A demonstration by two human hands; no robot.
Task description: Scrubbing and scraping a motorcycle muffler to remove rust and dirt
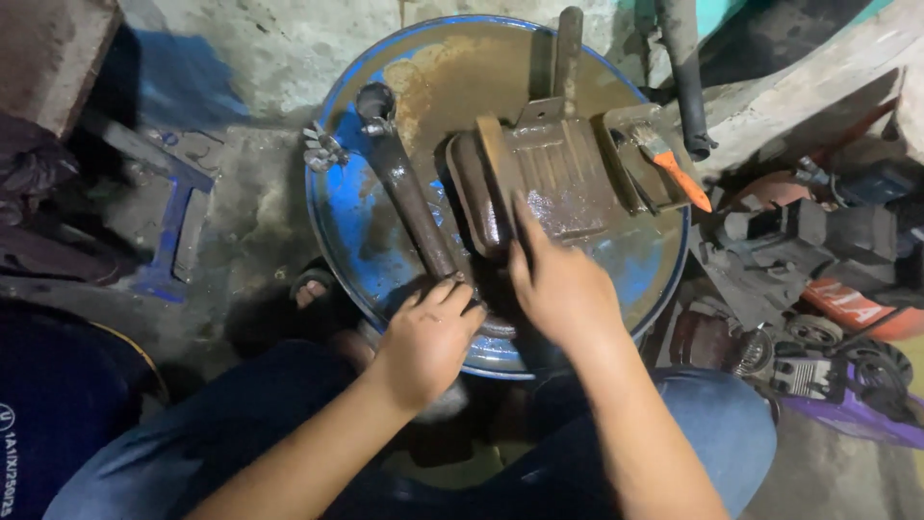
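Note:
My left hand (pixel 423 337) grips the near end of a long rusty metal rod (pixel 409 197) that lies across the top of a blue steel drum (pixel 351 231). My right hand (pixel 556 284) rests flat on a dark oily metal part, its fingers touching a brown ribbed metal plate (pixel 558 178) in the middle of the drum. A brush with an orange handle (pixel 674 164) lies at the plate's right side.
A blue metal frame (pixel 173 226) lies on the concrete floor to the left. Machine parts and an orange tool (pixel 847 303) crowd the right side. A dark pipe (pixel 683 67) leans at the top right. My knees in jeans flank the drum.

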